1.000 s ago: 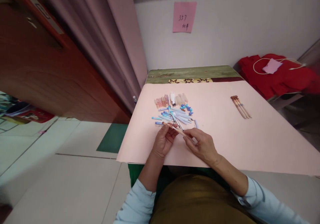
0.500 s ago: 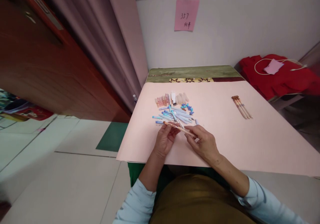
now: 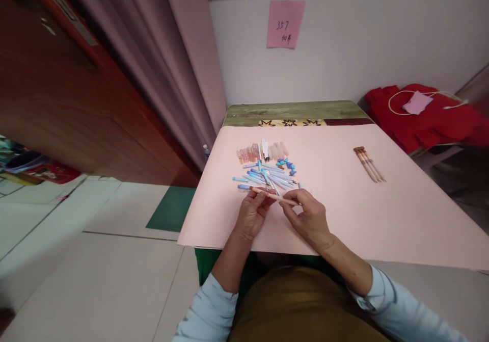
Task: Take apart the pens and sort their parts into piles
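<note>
A slim beige pen with a brown end is held between both hands, over the near part of the table. My left hand is closed round its brown end, thumb on top. The fingers of my right hand pinch the other end, hiding its tip. Just beyond the hands lies a loose pile of blue and pale pen parts. Small blue pieces are at its right. Behind the pile are rows of pinkish tubes, white thin refills and pale translucent grips.
Several beige pens with brown tops lie together on the right of the pink-covered table. Beyond the table's right edge is a red cloth with a white cable. A wooden door and mauve curtain stand to the left.
My right hand has shifted slightly left and up along the pen, and its wrist has drawn inward. My left hand has stayed almost still. The parts on the table look the same.
</note>
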`<state>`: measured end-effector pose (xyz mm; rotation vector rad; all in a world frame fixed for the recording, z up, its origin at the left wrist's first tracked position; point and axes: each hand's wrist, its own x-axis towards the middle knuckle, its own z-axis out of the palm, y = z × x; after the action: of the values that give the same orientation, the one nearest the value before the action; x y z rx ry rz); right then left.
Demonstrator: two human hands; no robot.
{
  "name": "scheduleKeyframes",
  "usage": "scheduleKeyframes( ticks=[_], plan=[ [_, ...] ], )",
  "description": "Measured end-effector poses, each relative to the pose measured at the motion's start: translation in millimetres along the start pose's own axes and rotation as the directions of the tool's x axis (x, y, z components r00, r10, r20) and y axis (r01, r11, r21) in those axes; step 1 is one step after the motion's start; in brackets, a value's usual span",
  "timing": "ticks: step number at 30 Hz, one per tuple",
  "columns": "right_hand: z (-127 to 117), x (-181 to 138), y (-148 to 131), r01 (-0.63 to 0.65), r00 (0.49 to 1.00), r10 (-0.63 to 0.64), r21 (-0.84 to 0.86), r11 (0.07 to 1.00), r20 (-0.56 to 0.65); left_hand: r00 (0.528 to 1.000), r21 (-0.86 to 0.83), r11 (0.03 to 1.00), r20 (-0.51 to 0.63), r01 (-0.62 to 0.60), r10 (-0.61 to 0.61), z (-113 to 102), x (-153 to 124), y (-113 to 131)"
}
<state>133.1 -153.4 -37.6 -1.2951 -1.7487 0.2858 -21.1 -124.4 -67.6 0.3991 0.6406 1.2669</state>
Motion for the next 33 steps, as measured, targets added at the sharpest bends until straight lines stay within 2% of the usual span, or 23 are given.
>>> scheduleKeyframes(
  ticks=[6,13,16,22,27,33],
  plan=[
    [-0.5,-2.7,0.2,-0.103,0.993,0.108,-0.104,0.989,0.042,1.0,-0.009,1.0,0.005,-0.005,0.005,-1.2,1.0,-1.1],
    [-2.2,-3.1,3.8,-0.087,0.988,0.113,-0.235,0.968,0.103,0.999,0.049,0.998,0.014,-0.032,0.032,-3.2,2.2,-3.7],
    [-2.0,-2.7,1.9,-0.123,0.977,0.151,-0.183,0.975,0.15,0.999,0.046,0.998,-0.001,-0.04,0.04,-1.4,1.3,-3.1],
    [-1.8,-4.3,-4.9,-0.233,0.958,0.22,0.055,0.971,0.184,0.999,0.036,0.999,0.005,-0.033,0.033,-1.0,1.4,-2.3],
    [-6.4,-3.9,-4.0,-0.313,0.928,0.31,-0.021,0.95,0.206,1.0,0.046,0.999,0.013,-0.029,0.028,-1.7,1.8,-2.2],
    [-10.6,-2.7,-1.7,-0.272,0.932,0.285,-0.088,0.958,0.222,0.999,0.078,0.996,0.027,-0.036,0.034,-0.8,1.0,-1.6]
  ],
)
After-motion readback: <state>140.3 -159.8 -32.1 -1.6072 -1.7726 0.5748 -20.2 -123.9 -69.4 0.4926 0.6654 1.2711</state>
